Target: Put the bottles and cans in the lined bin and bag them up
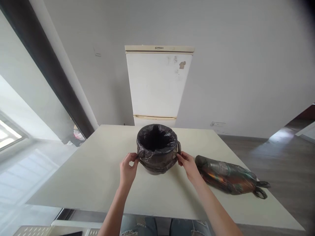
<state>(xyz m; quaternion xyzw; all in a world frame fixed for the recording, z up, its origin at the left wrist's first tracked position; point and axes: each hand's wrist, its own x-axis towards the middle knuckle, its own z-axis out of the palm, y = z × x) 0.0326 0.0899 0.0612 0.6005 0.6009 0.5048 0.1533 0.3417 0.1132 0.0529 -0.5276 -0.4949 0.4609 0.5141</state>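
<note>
A round bin (152, 172) stands upright on the pale table, mostly covered by a black plastic bag (157, 160). The bag lines the inside and is folded down over the rim, with its loose edge hanging around the outside. At the bin's left side, my left hand (129, 165) pinches a bit of the bag between thumb and fingers. On the opposite side my right hand (186, 161) pinches the bag near a loop that sticks out. The bottom of the bin's inside is too dark to make out.
To the right on the table (98, 183) lies a tied, full dark plastic bag (228, 175), its knotted end near the right edge. Behind the table stands a white fridge (158, 85) against a grey wall. A perforated light chair or stool (34, 230) is at lower left.
</note>
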